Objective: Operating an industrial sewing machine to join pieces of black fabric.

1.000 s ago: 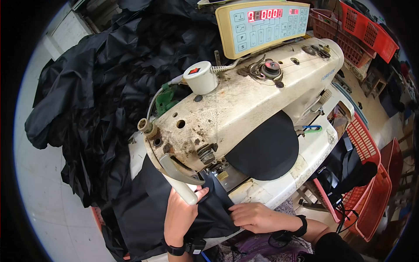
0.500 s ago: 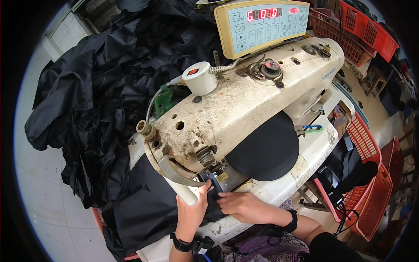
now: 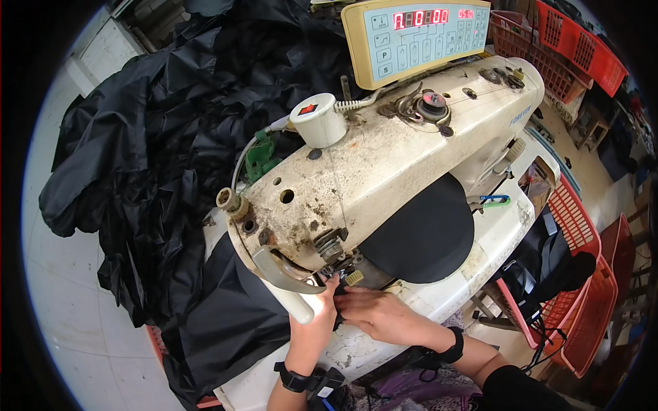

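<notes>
A white sewing machine, stained and worn, stands across the middle. Black fabric lies under its needle end and spreads to the left. Beside the presser foot, my left hand is closed on the fabric edge, its fingertips close to the needle area. My right hand sits just right of it, fingers together and bent at the same edge, almost touching the left hand. The fabric between the hands is mostly covered by them. A rounded black fabric piece rests under the machine arm.
A large heap of black fabric fills the left and back. A control panel with a lit display tops the machine. Red baskets stand at the right, one holding dark items. Small blue-green thread snips lie beside the machine.
Both hands have shifted slightly up, toward the needle, and closer together. The dark strip seen between them is now mostly covered. The panel's display has changed.
</notes>
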A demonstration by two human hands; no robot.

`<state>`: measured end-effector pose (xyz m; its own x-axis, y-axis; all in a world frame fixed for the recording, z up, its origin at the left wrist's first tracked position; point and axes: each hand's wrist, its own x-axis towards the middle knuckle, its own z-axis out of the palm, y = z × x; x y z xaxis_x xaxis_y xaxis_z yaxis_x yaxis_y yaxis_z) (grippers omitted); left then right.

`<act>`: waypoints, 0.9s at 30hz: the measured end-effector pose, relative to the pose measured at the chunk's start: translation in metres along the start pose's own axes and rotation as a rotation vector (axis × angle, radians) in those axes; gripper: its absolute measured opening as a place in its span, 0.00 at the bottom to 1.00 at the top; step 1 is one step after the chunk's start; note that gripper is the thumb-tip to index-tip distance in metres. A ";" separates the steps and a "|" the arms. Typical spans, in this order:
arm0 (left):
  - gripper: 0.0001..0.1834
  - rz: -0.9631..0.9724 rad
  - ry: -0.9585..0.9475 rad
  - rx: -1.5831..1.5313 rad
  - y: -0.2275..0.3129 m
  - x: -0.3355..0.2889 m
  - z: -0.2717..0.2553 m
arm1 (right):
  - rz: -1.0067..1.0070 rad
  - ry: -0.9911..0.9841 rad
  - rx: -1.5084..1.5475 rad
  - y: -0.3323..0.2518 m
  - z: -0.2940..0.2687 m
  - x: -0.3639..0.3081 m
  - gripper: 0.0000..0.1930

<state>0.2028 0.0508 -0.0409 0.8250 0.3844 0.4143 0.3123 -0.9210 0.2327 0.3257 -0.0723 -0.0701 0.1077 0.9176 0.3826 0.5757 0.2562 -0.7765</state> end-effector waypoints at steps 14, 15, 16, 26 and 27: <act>0.10 0.064 -0.082 -0.042 0.001 0.007 -0.042 | -0.066 -0.003 0.101 0.005 -0.009 -0.006 0.08; 0.07 0.051 -0.082 -0.076 0.005 0.005 -0.039 | -0.053 -0.010 0.120 0.005 -0.009 -0.005 0.08; 0.09 0.045 -0.084 -0.061 0.005 0.002 -0.033 | -0.053 -0.010 0.120 0.004 -0.008 -0.005 0.08; 0.13 0.088 0.011 0.051 -0.001 0.002 -0.035 | -0.043 -0.009 0.064 0.006 -0.007 -0.001 0.07; 0.13 0.079 -0.033 0.009 -0.002 -0.001 -0.034 | -0.037 -0.026 0.065 0.005 -0.007 -0.002 0.07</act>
<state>0.1848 0.0548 -0.0117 0.8623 0.3079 0.4021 0.2494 -0.9492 0.1921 0.3342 -0.0747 -0.0717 0.0663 0.9145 0.3992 0.5250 0.3083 -0.7933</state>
